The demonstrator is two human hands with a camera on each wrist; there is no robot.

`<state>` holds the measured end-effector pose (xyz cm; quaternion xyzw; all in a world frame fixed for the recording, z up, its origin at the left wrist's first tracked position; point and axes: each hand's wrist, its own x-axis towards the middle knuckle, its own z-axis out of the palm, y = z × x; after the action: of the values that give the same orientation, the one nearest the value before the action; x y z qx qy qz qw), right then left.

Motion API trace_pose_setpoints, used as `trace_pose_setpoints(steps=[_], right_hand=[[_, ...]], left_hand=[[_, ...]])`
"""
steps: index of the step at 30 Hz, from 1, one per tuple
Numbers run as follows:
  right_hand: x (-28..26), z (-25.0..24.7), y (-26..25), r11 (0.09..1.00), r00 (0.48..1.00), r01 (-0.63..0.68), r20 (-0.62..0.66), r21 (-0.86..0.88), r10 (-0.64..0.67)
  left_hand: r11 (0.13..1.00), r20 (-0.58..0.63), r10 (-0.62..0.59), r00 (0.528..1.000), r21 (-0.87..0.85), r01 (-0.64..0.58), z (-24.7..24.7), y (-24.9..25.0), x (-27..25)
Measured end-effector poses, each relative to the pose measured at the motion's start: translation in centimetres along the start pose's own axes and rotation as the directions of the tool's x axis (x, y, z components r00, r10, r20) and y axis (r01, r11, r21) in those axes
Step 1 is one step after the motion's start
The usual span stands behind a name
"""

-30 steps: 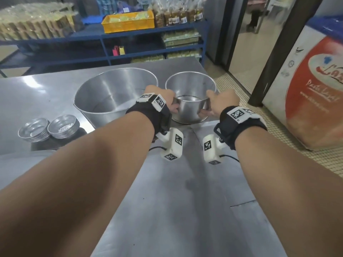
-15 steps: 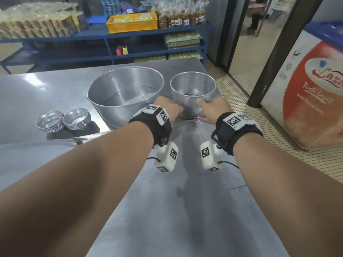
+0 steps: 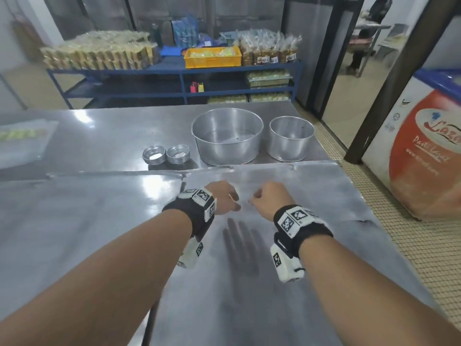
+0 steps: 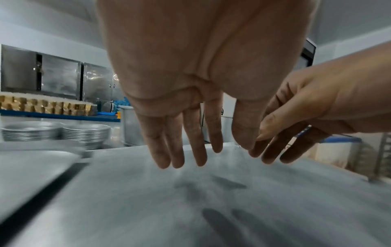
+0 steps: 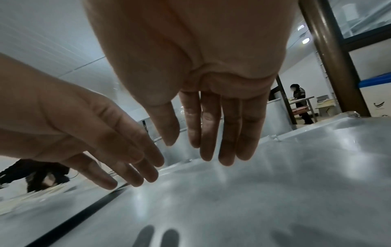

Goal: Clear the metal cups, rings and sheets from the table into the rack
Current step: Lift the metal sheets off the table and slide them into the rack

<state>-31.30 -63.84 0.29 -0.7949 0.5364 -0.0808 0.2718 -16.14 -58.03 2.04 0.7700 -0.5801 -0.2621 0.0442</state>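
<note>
Two metal rings stand at the table's far right: a large ring [image 3: 227, 136] and a small ring [image 3: 290, 138]. Left of them sit two stacks of small metal cups [image 3: 166, 154], also low at the left in the left wrist view [image 4: 55, 132]. A flat metal sheet [image 3: 299, 191] lies on the near right part of the table, and another sheet [image 3: 74, 208] lies to its left. My left hand [image 3: 225, 199] and right hand [image 3: 264, 198] hover side by side just above the right sheet, empty, with fingers straight and relaxed [image 4: 186, 150] [image 5: 222, 142].
A blue shelving unit [image 3: 174, 71] with packaged goods and a yellow crate [image 3: 212, 56] stands behind the table. An orange and white freezer [image 3: 424, 151] stands at the right across a tiled floor. A person [image 5: 298, 102] works at a far table.
Both hands have let go of the small ring and drawn back toward me, now hanging empty over the near sheet. The camera has tilted up and pulled back.
</note>
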Motion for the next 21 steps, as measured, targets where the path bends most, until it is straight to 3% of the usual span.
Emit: trace_pose_setpoints(steps=[5, 13, 18, 21], right_hand=[[-9.1, 5.3, -5.2, 0.994, 0.994, 0.025, 0.111, -0.108, -0.013], [-23.4, 13.3, -12.6, 0.974, 0.957, 0.003, 0.284, -0.226, 0.063], [-29.9, 17.5, -15.5, 0.970, 0.940, -0.083, 0.304, -0.230, 0.153], [-33.1, 19.4, -17.0, 0.962, 0.950, -0.132, 0.246, -0.241, 0.192]], left_hand=[[0.998, 0.051, -0.053, 0.997, 0.026, 0.052, 0.3, -6.8, -11.8], [0.961, 0.065, -0.261, 0.963, 0.107, 0.253, 6.0, -19.5, -28.0], [0.935, 0.021, -0.340, 0.940, 0.120, 0.335, 8.4, -25.3, -36.5], [0.922, 0.011, -0.376, 0.927, 0.103, 0.373, 9.6, -28.4, -40.8]])
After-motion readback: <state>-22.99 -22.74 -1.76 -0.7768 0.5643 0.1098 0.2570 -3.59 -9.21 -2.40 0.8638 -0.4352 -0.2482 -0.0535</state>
